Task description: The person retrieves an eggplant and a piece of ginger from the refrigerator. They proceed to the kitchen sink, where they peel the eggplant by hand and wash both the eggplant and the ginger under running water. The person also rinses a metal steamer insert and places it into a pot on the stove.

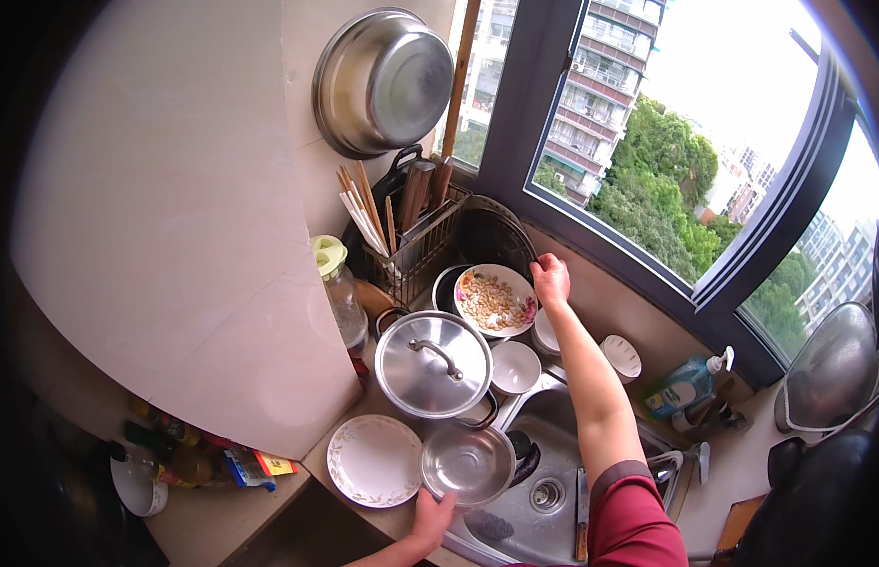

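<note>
My left hand (pixel 434 516) grips the near rim of a stainless steel bowl (pixel 468 464), which sits at the sink's left edge beside a floral-rimmed white plate (pixel 374 461). My right hand (pixel 551 278) reaches to the back corner, its fingers at the edge of a dark round pan or lid (pixel 490 237) leaning against the wall; whether they grip it I cannot tell. Just left of that hand, a flowered bowl (pixel 495 300) holds pale nuts or beans. A lidded steel pot (pixel 434 364) stands between my hands, and a small white bowl (pixel 516 368) is right of it.
In the steel sink (pixel 535 521) lie a knife (pixel 581 514), an eggplant (pixel 527 464) and a scouring pad (pixel 489 524). A wire rack (pixel 422 259) with chopsticks and knives stands behind the pot, a glass jug (pixel 345 305) to its left. A soap bottle (pixel 682 386) stands near the window.
</note>
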{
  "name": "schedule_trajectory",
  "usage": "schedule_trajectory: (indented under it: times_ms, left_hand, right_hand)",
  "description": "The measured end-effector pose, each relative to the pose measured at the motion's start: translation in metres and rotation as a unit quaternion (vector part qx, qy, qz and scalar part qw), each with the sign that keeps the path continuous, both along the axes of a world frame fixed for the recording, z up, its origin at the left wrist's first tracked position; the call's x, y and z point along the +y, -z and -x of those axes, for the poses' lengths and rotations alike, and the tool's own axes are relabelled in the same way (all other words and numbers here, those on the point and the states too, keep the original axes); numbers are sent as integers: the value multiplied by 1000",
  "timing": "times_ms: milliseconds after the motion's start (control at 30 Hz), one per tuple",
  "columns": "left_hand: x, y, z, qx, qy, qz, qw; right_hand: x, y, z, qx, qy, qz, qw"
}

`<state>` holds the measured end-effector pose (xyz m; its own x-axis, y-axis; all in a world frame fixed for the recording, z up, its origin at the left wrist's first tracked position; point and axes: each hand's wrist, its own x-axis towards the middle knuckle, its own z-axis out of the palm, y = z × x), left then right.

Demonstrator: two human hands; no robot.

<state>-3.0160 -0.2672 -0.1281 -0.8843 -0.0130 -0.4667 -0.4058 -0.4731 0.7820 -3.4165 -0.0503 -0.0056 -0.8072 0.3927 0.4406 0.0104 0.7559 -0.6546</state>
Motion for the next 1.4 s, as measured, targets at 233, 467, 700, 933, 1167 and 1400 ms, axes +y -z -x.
schedule_trajectory:
  times_ms: [233,467,700,933,1167,1400]
  left_hand:
    - [7,-37,3,-64,0,-74,995]
    - [14,-31,-14,-38,-71,-61,995]
    - [10,-22,-35,-68,-86,-75,991]
    - [38,-75,-67,-9,129,-90,988]
    - [87,-44,-76,-76,281,-178,940]
    - [137,-30,-63,-11,359,-36,933]
  right_hand:
    - [18,-47,-30,200,-70,-2,977]
    - [46,-77,-184,251,-120,248,928]
    - [63,-62,-375,234,-106,283,924]
    - [92,-33,-491,167,-76,553,813]
    - [134,42,-546,-115,-25,607,786]
    - [228,50,-514,68,177,541,819]
